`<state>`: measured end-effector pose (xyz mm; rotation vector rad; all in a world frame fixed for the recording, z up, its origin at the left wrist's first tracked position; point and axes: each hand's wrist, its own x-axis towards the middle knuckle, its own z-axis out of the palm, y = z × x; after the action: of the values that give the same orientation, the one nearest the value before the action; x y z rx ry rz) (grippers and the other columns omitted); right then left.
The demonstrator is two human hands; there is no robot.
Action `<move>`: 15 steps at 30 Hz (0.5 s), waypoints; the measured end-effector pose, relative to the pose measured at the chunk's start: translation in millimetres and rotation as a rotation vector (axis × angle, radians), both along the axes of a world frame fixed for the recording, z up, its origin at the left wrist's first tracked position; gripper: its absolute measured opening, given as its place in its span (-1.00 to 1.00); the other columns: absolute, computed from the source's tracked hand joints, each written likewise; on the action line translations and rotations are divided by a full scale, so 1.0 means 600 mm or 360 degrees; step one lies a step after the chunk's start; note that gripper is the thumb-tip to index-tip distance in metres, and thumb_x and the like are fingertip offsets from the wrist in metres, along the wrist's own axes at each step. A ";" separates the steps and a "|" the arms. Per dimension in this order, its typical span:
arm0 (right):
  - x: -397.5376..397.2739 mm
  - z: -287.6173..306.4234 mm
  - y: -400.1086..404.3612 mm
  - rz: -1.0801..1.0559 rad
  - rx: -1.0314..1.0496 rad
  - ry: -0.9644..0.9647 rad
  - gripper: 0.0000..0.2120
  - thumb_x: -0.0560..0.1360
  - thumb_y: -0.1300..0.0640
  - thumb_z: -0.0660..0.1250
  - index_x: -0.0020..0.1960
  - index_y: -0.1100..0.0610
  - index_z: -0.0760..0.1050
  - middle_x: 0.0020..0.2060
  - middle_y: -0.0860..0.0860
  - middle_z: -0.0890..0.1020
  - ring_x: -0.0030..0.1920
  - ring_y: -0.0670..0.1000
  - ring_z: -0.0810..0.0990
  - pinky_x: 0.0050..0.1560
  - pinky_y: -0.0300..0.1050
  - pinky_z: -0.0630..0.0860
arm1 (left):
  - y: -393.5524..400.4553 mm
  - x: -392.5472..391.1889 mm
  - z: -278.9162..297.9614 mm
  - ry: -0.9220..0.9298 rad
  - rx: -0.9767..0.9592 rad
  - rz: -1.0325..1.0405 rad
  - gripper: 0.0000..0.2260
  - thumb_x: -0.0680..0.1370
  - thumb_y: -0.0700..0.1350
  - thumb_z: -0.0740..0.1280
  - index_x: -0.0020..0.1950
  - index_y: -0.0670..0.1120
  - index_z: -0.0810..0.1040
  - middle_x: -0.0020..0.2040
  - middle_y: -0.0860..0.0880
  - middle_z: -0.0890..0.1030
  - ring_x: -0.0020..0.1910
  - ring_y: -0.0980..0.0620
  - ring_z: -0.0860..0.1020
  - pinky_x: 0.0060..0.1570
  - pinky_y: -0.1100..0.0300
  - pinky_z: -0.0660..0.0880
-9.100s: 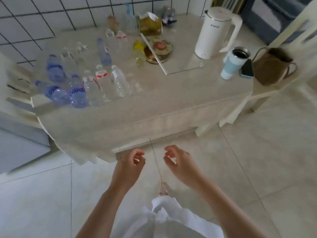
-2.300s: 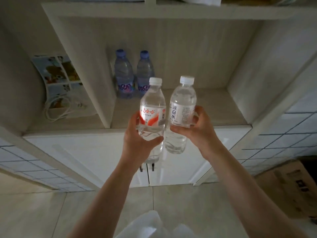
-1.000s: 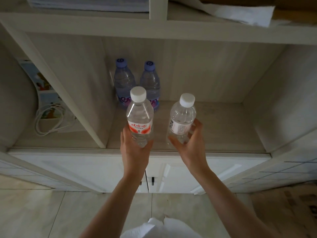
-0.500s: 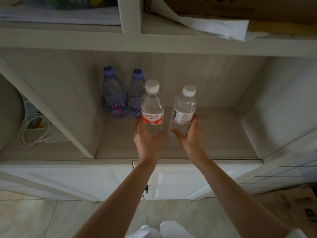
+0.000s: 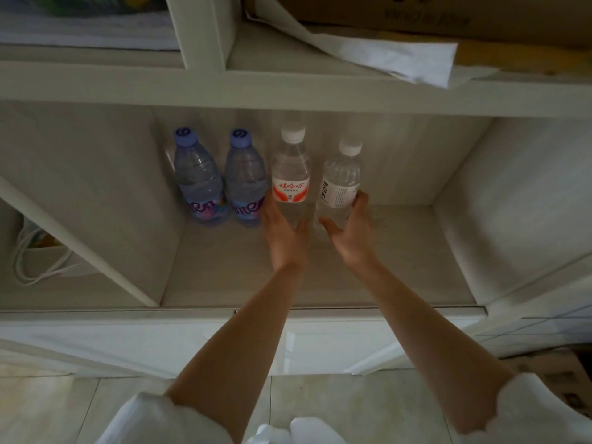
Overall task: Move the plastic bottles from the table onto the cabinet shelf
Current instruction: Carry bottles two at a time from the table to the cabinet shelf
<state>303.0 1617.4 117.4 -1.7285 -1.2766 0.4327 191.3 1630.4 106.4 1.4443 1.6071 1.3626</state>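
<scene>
Both arms reach deep into the cabinet shelf (image 5: 243, 277). My left hand (image 5: 285, 233) grips the base of a clear bottle with a red-and-white label (image 5: 291, 174), upright beside two blue-capped bottles (image 5: 245, 179) that stand at the back left. My right hand (image 5: 350, 229) holds a clear bottle with a white label (image 5: 341, 179) just to the right, upright, its bottom at or near the shelf floor. Whether either bottle rests fully on the shelf is hidden by my hands.
A slanted divider panel (image 5: 83, 238) bounds the compartment on the left, with a white cable (image 5: 35, 267) beyond it. The upper shelf holds a cardboard box (image 5: 416, 14) and a white paper sheet (image 5: 384, 56). White cabinet doors (image 5: 320, 344) lie below.
Both hands have pushed the two bottles farther back into the shelf, level with the blue-capped pair. The camera has moved closer to the cabinet.
</scene>
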 end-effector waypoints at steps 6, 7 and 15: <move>0.008 0.002 0.023 0.0005 0.0007 0.0015 -0.27 0.35 0.19 0.54 0.38 0.29 0.23 0.27 0.17 0.45 0.28 0.13 0.46 0.24 -0.12 0.42 | 0.017 0.009 0.001 0.0033 -0.0058 0.0028 -0.22 0.44 -0.21 0.48 0.55 -0.21 0.12 0.53 -0.18 0.22 0.51 -0.08 0.19 0.32 0.47 -0.04; 0.011 0.003 0.027 0.0008 0.0010 0.0018 -0.26 0.35 0.19 0.53 0.39 0.28 0.22 0.27 0.17 0.45 0.29 0.13 0.46 0.25 -0.10 0.43 | 0.019 0.011 0.002 0.0036 -0.0062 0.0034 -0.22 0.44 -0.21 0.48 0.54 -0.21 0.13 0.53 -0.18 0.23 0.51 -0.09 0.19 0.32 0.48 -0.04; 0.021 -0.001 0.031 0.0063 -0.0005 0.0020 -0.22 0.36 0.14 0.53 0.43 0.23 0.19 0.30 0.15 0.45 0.30 0.11 0.47 0.22 -0.14 0.42 | 0.021 0.008 -0.002 -0.0128 -0.0148 0.0050 -0.27 0.41 -0.10 0.52 0.51 -0.08 0.27 0.44 -0.06 0.42 0.40 -0.02 0.40 0.38 0.09 0.36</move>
<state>315.9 1635.7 116.6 -1.7028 -1.3035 0.4684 196.3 1642.9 105.0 1.2994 1.6257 1.3284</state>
